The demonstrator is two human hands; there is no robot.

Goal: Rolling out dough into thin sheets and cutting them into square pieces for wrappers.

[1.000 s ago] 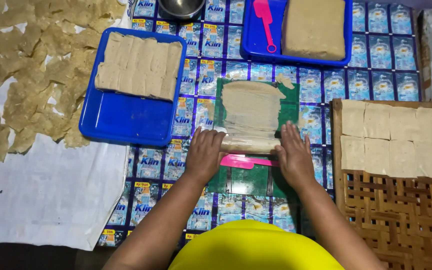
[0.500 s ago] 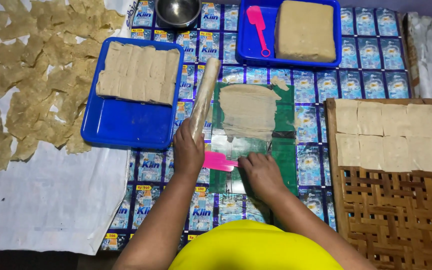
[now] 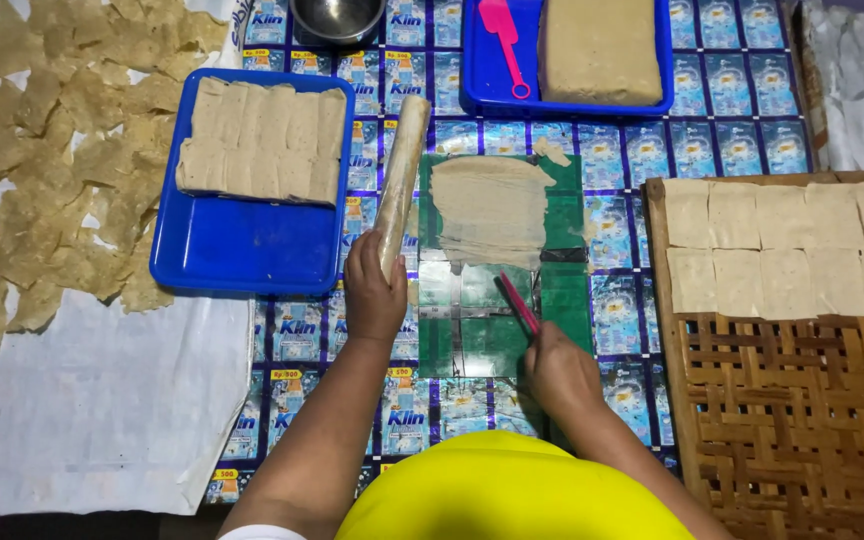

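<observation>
Your left hand (image 3: 374,290) grips a dough-coated rolling pin (image 3: 399,180), tilted beside the green board (image 3: 562,300). Your right hand (image 3: 557,370) is closed on a pink scraper (image 3: 517,302), its tip just below the thin rolled dough sheet (image 3: 490,210) on that board. You seem between rolling and lifting; freeing the sheet likely needs a shallow, gentle scrape.
</observation>
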